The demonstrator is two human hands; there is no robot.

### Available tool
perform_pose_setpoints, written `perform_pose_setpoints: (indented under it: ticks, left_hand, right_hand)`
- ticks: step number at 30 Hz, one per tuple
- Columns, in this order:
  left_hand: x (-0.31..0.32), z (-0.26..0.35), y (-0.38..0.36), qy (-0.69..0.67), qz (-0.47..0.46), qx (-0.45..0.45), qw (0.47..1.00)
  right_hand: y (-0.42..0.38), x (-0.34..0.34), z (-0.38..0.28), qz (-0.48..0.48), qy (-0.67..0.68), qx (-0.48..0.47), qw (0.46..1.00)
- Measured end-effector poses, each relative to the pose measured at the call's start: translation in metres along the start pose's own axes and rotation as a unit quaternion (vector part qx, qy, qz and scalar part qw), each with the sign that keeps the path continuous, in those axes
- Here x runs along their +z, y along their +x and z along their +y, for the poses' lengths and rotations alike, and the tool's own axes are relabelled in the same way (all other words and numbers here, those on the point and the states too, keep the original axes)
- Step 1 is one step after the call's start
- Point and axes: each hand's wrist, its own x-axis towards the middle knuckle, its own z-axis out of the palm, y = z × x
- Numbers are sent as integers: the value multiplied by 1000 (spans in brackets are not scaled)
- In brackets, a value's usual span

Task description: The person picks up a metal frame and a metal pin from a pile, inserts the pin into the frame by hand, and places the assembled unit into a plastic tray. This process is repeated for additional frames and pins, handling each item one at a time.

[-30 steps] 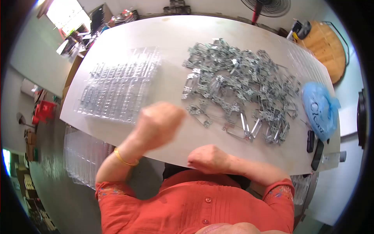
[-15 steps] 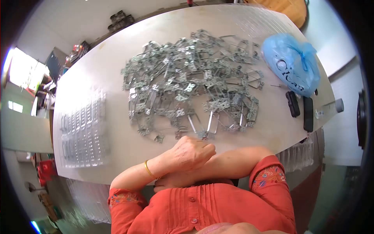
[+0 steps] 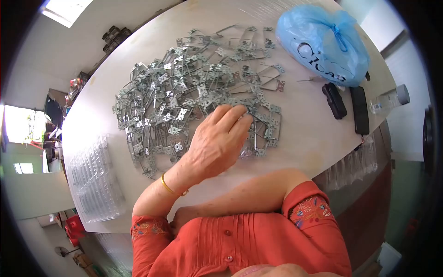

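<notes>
A wide heap of small silvery metal brackets, with flat punched ends joined by thin rods, lies on the white table. My left hand, with a gold bangle on its wrist, reaches over the near side of the heap. Its fingers curl downward among the brackets; their tips and anything between them are hidden. My right forearm rests folded across the table edge in front of my body. The right hand is tucked by my left elbow, its fingers mostly hidden.
Clear plastic trays lie at the left. On the right are a tied blue plastic bag, a black case, a black phone-like slab and a clear bottle. More clear plastic sits below the right table edge.
My left hand has moved forward from above my right forearm onto the bracket heap. The view has shifted, too. My right arm stays folded.
</notes>
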Motion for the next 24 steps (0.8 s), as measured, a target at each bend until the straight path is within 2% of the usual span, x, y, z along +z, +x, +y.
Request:
perform_pose_setpoints:
  ticks: [1, 3, 4, 7, 9, 10, 12, 14, 15, 18, 20, 22, 23, 24]
  left_hand:
    - [6, -3, 6, -3, -7, 4, 1000]
    - [18, -7, 17, 28, -41, 23, 999]
    - [20, -7, 21, 25, -79, 13, 996]
    - [26, -10, 25, 37, -115, 25, 992]
    - [25, -11, 28, 36, -123, 33, 991]
    - [24, -12, 29, 35, -129, 38, 990]
    - [21, -15, 31, 38, -143, 47, 988]
    - [16, -15, 31, 41, -156, 54, 985]
    - [12, -14, 30, 44, -143, 61, 987]
    - [-10, -7, 28, 37, -136, 57, 988]
    - [-23, -4, 19, 32, -141, 43, 989]
    - [-33, 0, 7, 52, -44, -49, 996]
    - [-38, 1, -1, 59, -39, -53, 996]
    - [-42, 0, -9, -26, 16, -105, 994]
  right_hand:
    - [0, -3, 0, 8, 2, 1, 1000]
    - [-1, -10, 4, -4, -10, -66, 998]
    - [-1, -7, 5, 3, -10, -66, 998]
    - [-1, -3, 7, 9, 53, -43, 998]
    - [2, -5, 4, -35, 56, 38, 997]
    - [2, -8, 3, -33, 55, 38, 997]
    - [-1, -17, 2, -43, 36, -29, 998]
    - [-1, -21, -5, -49, 46, -2, 998]
    - [-1, -20, -5, -56, 57, 26, 996]
    - [4, -19, -2, -77, -10, -11, 997]
    - [6, -20, -8, -89, -34, 1, 995]
    - [2, -21, -13, -105, -59, 10, 993]
    - [-2, -23, -15, -87, -52, -4, 995]
    - [-4, -24, -16, -69, -45, -20, 996]
